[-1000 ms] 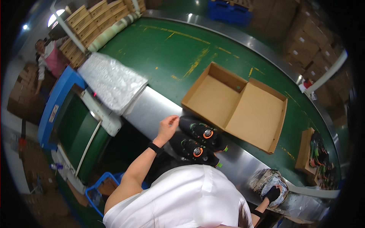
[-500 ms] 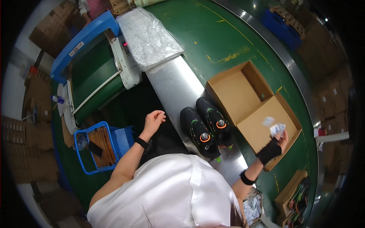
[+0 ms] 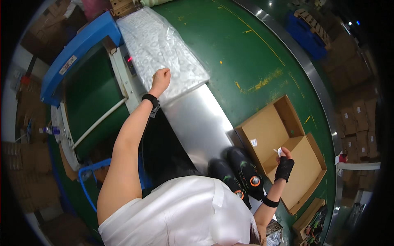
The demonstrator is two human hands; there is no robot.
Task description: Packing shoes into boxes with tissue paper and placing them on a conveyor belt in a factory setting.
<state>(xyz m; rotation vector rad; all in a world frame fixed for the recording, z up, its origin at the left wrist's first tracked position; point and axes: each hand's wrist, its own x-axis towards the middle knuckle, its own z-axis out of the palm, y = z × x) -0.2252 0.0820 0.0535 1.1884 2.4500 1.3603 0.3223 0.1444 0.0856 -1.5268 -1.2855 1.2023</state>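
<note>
Head view: left hand (image 3: pixel 161 78) fisted on crinkly plastic sheet (image 3: pixel 164 45).

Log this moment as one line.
left hand: fist on plastic sheet | right hand: holds paper slip over open box | shoes: beside box

Bright, even overhead light; glare streaks the steel table (image 3: pixel 197 123) just right of the left hand (image 3: pixel 161 78); edges bend and fade into black.
</note>
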